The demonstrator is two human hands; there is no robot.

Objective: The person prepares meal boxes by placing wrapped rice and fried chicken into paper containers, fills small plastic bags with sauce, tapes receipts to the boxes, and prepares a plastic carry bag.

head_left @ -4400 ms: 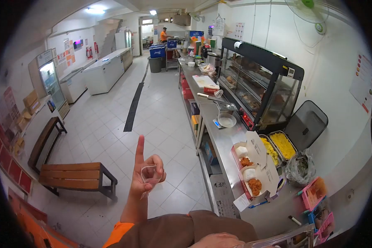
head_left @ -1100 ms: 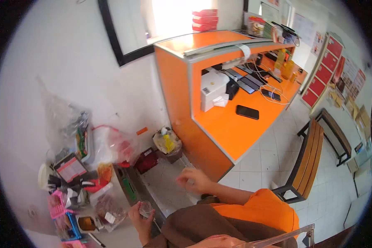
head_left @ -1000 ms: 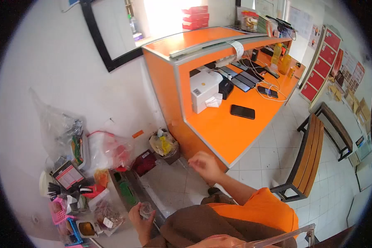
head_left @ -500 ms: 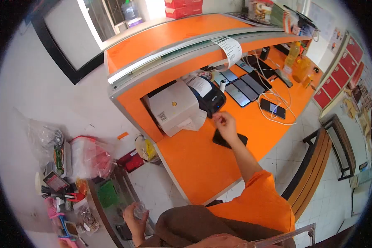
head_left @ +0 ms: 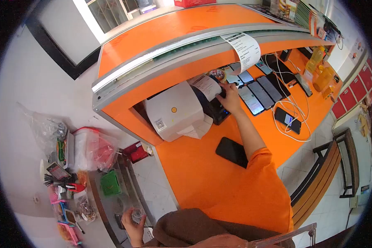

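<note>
My right hand [head_left: 230, 99] reaches over the black label printer [head_left: 220, 116], thumb and forefinger apart, beside the printed paper [head_left: 206, 86] on its top. Whether the fingertips press the printer or the paper is hard to see. A white box-shaped device [head_left: 175, 109] with a round yellow button stands just left of the printer. Below my right forearm lies a black phone [head_left: 231, 152]. My left hand [head_left: 133, 227], low at the left, curls round a small clear plastic cup-like thing [head_left: 137, 214]; its exact kind is unclear.
Several phones [head_left: 252, 99] and white cables [head_left: 304, 124] lie further along the orange counter [head_left: 194, 173]. A printed slip [head_left: 244, 49] hangs from the upper shelf. Yellow bottles [head_left: 316, 58] stand at the far end. A wooden bench [head_left: 318, 182] is at the right; a green basket [head_left: 110, 184] at the left.
My right hand has moved up and away from the printer's front corner to its top. My left hand still holds the clear thing. The view has shifted slightly.
</note>
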